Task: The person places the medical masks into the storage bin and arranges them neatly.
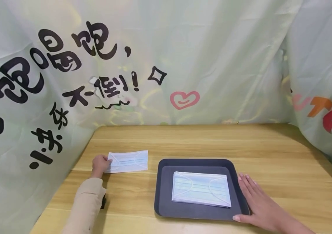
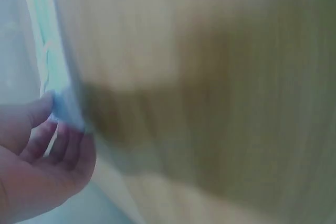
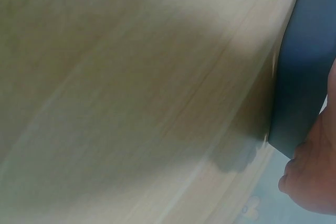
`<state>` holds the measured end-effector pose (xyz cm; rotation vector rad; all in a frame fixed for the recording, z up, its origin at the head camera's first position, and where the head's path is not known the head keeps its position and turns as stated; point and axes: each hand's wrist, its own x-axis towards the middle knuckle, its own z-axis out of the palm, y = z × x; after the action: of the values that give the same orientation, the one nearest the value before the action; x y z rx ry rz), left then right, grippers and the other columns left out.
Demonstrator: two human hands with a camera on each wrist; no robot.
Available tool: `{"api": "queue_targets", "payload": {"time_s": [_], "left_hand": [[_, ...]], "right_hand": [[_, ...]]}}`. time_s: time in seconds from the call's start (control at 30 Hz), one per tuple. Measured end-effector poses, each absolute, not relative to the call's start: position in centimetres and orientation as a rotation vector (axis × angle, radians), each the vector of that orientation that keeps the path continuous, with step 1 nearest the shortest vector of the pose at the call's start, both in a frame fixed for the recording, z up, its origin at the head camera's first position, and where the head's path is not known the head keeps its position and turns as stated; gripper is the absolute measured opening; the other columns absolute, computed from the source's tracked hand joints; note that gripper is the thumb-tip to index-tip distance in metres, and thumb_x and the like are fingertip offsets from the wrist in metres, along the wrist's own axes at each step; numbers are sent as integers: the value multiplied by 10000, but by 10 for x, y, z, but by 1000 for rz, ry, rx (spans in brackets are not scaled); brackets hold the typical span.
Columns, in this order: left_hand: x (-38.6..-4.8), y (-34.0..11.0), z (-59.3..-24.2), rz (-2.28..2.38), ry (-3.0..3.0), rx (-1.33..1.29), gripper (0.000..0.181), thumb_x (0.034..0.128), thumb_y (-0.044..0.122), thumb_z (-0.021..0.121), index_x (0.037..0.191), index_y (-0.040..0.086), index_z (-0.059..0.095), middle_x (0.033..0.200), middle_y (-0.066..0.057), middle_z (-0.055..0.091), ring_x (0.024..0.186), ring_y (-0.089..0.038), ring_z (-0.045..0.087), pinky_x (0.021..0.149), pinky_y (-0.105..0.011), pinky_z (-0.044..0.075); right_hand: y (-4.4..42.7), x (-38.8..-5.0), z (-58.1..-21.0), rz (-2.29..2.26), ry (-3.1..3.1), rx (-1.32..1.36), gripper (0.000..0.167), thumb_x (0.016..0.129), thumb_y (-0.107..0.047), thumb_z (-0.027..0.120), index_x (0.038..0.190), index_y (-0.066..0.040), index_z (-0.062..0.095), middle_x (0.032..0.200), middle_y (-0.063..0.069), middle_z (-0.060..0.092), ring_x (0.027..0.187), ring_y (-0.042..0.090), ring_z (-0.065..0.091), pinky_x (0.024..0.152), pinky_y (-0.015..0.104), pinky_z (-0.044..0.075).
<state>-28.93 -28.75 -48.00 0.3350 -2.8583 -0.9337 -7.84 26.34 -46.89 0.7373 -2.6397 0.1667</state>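
Observation:
At the left of the head view, my left hand [image 1: 99, 165] pinches the left end of a pale blue disposable face mask [image 1: 130, 161]. In the left wrist view the thumb lies on one side of the mask [image 2: 60, 90] and the fingers on the other. A dark tray [image 1: 166, 208] sits right of it, with a small stack of face masks [image 1: 201, 189] in it, ear loops on top. My right hand [image 1: 259, 204] rests against the tray's right side, fingers straight and thumb at the near right corner. The right wrist view shows the tray's outer wall [image 3: 302, 72] beside that hand.
All of this is on a light wooden table [image 1: 130, 201]. A pale printed curtain [image 1: 227, 65] hangs behind the table and along both sides, with dark lettering at the left and a pink heart [image 1: 184, 100].

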Motion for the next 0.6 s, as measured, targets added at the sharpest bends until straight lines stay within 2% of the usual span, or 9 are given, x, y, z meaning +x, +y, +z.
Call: {"api": "queue_targets", "payload": {"time_s": [0.07,0.13,0.27,0.43,0.6], "left_hand": [[-286,-284,-468,-928,-2887,251,241,820,168,668,666,3,582,662,-92,547,663,-239,487,580,-303,387],[-277,-275,-447,-916,-2942,214,170,813,70,639,706,-45,575,680,-125,543,686,-268,488,593,-321,392],[-264,-267,-427,-889,-2930,47,160,806,55,643,767,-92,594,694,-153,571,686,-258,511,606,-285,400],[-256,-261,-424,-925,-2904,-2,144,817,26,626,818,-118,614,722,-175,603,691,-233,539,608,-251,410],[-251,-263,-429,-1027,-2859,23,144,835,24,610,858,-118,627,738,-164,609,678,-181,521,597,-227,413]], "right_hand": [[263,-78,-469,166,-2645,743,1201,656,-662,673,1468,33,126,1561,7,-128,1414,87,-189,1125,158,-139],[264,-78,-469,171,-2654,744,1205,656,-658,676,1472,27,113,1570,42,-87,1414,86,-190,1123,156,-142],[264,-78,-471,190,-2685,727,1203,658,-649,679,1475,21,103,1573,93,-27,1412,82,-190,1118,152,-147],[265,-77,-471,217,-2717,718,1176,678,-630,678,1470,33,117,1554,191,69,1415,91,-187,1113,147,-152],[266,-81,-473,268,-2675,783,1181,669,-582,713,1472,31,102,1572,119,-8,1417,74,-171,1111,134,-143]]}}
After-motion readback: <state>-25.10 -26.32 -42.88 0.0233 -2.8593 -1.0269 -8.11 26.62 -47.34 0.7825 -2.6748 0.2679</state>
